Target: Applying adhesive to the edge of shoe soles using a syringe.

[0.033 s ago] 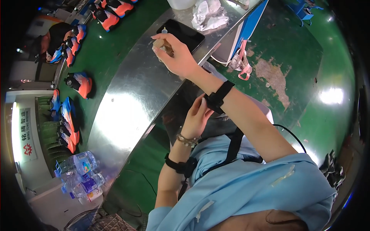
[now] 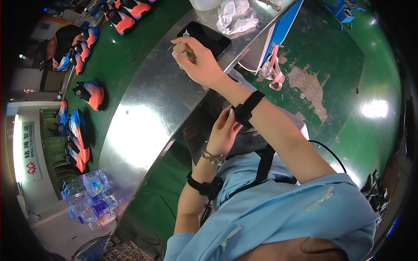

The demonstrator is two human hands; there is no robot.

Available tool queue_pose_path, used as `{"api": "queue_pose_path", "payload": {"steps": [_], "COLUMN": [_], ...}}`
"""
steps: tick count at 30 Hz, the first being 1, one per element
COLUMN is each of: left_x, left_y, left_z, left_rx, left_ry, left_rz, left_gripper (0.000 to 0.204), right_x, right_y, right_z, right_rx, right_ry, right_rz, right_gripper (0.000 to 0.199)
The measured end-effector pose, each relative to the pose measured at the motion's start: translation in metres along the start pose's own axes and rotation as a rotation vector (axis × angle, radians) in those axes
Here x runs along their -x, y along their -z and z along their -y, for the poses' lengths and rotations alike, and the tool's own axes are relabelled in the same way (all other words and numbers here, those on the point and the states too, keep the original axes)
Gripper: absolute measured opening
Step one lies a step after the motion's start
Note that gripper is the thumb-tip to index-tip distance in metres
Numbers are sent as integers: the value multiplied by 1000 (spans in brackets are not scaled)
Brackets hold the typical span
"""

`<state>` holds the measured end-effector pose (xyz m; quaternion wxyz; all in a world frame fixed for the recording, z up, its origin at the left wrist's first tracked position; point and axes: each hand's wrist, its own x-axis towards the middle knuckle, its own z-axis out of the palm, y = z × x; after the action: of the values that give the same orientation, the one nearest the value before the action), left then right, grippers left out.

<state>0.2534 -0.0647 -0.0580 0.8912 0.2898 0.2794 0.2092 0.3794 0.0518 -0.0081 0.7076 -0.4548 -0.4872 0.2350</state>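
My right hand (image 2: 201, 63) reaches over the metal table, fingers curled round a rough beige lump (image 2: 180, 51) whose kind I cannot make out. A black strap with a small box (image 2: 244, 114) circles my right wrist. At that box is my left hand (image 2: 223, 132), thumb and fingers closed on its edge; some fingertips are hidden behind it. My left forearm wears a beaded bracelet (image 2: 213, 157) and a similar black strap (image 2: 203, 187). Just beyond my right hand lie a black flat rectangular thing (image 2: 211, 40) and a small pointed tip (image 2: 186, 33).
Crumpled white paper (image 2: 235, 19) and a white container (image 2: 204, 3) sit at the table's (image 2: 148, 93) far end. Orange-and-blue shoes (image 2: 91, 95) stand in rows at left. Plastic bottles (image 2: 93, 195) gather lower left. A person (image 2: 61, 45) is at far left. A pink-strapped thing (image 2: 274, 71) hangs at right.
My left hand and forearm have shifted very slightly at the strap box. My right hand keeps its place with the beige lump.
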Motion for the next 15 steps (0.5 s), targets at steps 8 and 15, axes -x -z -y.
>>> {"api": "queue_pose_path", "payload": {"steps": [8,15], "left_x": [-1,-3], "left_y": [-4,-6], "left_z": [10,17], "left_rx": [168,103], "left_ry": [36,37], "left_rz": [29,74], "left_gripper": [30,25], "right_x": [2,-1], "right_y": [2,3], "right_z": [0,-9], "right_rx": [68,39], "right_ry": [17,22], "right_rz": [-7,18], "right_gripper": [25,24]}}
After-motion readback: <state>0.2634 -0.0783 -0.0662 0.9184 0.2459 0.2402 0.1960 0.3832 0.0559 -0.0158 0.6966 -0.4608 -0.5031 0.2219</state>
